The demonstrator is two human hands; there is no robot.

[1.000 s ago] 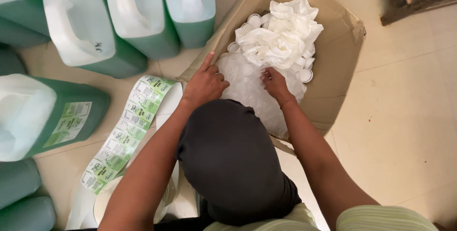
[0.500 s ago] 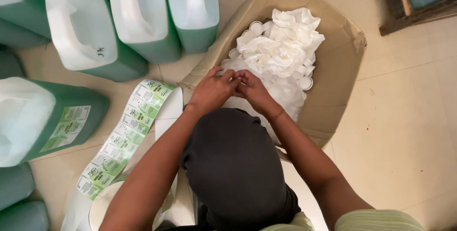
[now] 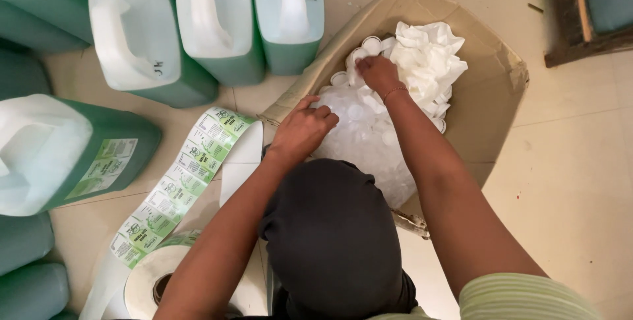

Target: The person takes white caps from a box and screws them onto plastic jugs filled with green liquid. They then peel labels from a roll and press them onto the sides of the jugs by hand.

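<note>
Your right hand [image 3: 377, 71] reaches deep into the cardboard box [image 3: 491, 63], fingers curled down among the white caps [image 3: 369, 46] beside the bunched white plastic liner [image 3: 428, 63]; whether it has hold of a cap you cannot tell, since the fingertips are buried in the pile. Your left hand [image 3: 302, 132] rests at the near edge of the box, fingers loosely bent and touching the clear bag of caps [image 3: 366, 139], and its grip is also hard to make out from above.

A dark rounded shape [image 3: 333, 241] lies between your forearms and hides the near part of the box and the floor under it. To the left, a strip of green and white labels [image 3: 184, 175] runs across the tiled floor [image 3: 567, 181] from a roll [image 3: 155, 284] that is partly cut off at the bottom edge. Green jugs [image 3: 211, 23] with white sides stand and lie around, several cropped by the frame. A wooden crate [image 3: 580, 23] shows only in part at the upper right.
</note>
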